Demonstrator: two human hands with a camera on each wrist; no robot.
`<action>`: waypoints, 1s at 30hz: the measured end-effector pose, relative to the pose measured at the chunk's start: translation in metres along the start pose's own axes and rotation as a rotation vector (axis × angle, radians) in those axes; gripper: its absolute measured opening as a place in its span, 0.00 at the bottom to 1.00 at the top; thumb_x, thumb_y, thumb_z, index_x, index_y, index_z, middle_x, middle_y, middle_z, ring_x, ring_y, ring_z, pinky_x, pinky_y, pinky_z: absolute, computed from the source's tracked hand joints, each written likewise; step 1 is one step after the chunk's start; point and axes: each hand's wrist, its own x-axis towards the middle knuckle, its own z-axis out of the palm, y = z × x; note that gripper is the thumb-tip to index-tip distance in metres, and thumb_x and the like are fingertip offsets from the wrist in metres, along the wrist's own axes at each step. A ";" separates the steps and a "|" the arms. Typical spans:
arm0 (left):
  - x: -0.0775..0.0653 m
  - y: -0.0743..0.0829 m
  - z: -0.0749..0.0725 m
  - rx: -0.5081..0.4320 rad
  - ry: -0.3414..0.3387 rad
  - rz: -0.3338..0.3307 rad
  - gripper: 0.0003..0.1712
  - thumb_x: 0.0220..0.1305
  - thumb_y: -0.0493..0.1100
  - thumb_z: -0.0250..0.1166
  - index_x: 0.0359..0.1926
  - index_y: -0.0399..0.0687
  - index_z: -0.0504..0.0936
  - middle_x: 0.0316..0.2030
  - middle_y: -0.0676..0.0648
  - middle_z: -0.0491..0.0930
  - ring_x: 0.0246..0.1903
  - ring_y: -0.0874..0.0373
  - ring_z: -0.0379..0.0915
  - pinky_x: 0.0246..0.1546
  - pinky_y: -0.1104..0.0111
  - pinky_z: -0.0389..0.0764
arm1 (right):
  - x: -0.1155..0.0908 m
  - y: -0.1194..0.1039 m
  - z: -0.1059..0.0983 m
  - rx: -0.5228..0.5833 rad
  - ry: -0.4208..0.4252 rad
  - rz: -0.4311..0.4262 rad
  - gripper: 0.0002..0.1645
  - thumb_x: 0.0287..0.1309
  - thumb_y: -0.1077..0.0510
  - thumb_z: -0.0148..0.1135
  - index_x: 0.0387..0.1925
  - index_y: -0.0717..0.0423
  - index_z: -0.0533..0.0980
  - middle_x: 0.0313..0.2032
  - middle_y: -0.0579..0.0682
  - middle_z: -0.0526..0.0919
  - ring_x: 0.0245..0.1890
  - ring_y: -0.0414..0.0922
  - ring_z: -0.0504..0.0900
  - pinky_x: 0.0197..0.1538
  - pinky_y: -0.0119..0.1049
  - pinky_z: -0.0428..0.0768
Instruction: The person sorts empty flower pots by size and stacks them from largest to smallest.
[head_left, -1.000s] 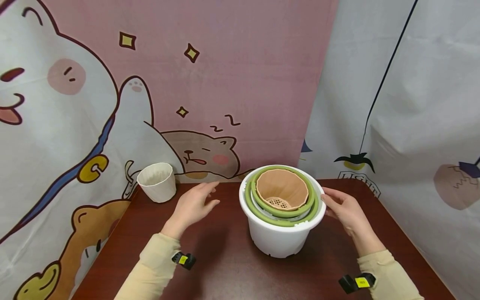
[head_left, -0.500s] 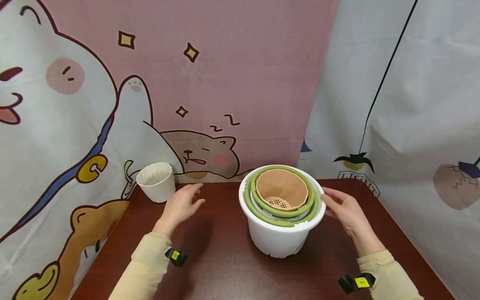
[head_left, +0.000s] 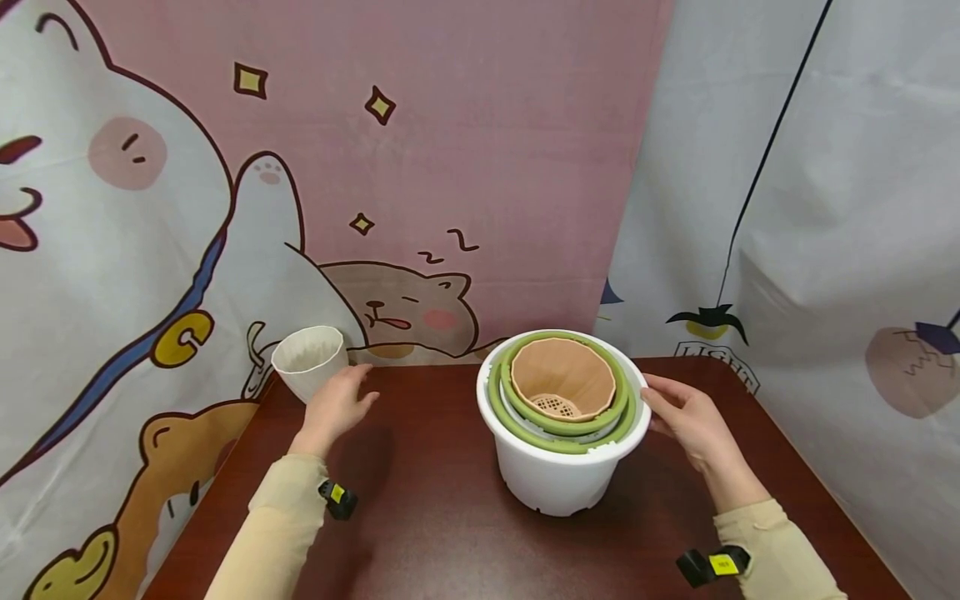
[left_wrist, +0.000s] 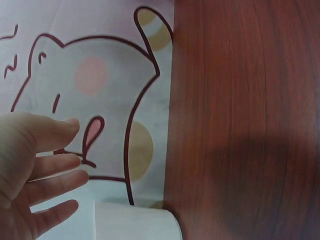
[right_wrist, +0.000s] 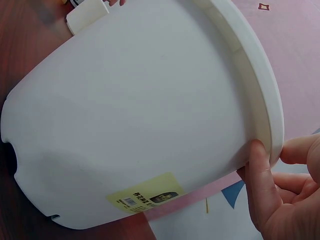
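Observation:
A large white flowerpot (head_left: 555, 479) stands on the table, right of centre in the head view. Nested inside it are green-rimmed pots (head_left: 558, 447) and, innermost, a tan pot (head_left: 562, 375) with a perforated bottom. My right hand (head_left: 693, 425) pinches the big pot's rim at its right side, thumb and fingers on either side of the lip in the right wrist view. At the back left is a small white pot (head_left: 307, 358). My left hand (head_left: 333, 412) is beside it, partly covering it in the head view, its fingers apart and holding nothing.
The dark red-brown table (head_left: 427, 533) runs back to a cartoon-printed cloth (head_left: 487, 167) hanging behind it. A white cloth (head_left: 840, 208) hangs along the right side. A yellow label (right_wrist: 145, 192) is stuck on the big pot's outer wall.
My left hand has moved left across the table, up to the small white pot. My right hand stays on the large pot's rim, and the nested pots have not moved.

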 end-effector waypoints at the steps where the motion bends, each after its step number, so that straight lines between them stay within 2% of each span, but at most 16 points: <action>1: 0.001 -0.003 0.000 0.004 -0.003 -0.008 0.30 0.61 0.41 0.70 0.61 0.32 0.75 0.53 0.33 0.79 0.52 0.38 0.75 0.51 0.46 0.76 | 0.000 0.000 0.000 0.001 -0.001 0.000 0.35 0.71 0.51 0.57 0.68 0.71 0.64 0.62 0.71 0.70 0.38 0.32 0.82 0.42 0.31 0.83; 17: 0.010 -0.041 -0.001 0.092 -0.054 -0.132 0.31 0.63 0.44 0.67 0.63 0.34 0.71 0.56 0.29 0.74 0.55 0.33 0.72 0.47 0.39 0.75 | 0.000 0.000 0.000 -0.002 0.000 -0.003 0.35 0.71 0.51 0.57 0.68 0.72 0.64 0.61 0.71 0.70 0.38 0.32 0.82 0.42 0.31 0.83; 30: 0.018 -0.059 0.000 0.111 -0.080 -0.182 0.32 0.61 0.43 0.68 0.62 0.31 0.71 0.56 0.27 0.73 0.53 0.31 0.71 0.48 0.38 0.73 | -0.001 -0.002 0.001 -0.013 0.004 -0.001 0.35 0.71 0.50 0.57 0.68 0.72 0.64 0.61 0.71 0.71 0.38 0.32 0.82 0.42 0.32 0.83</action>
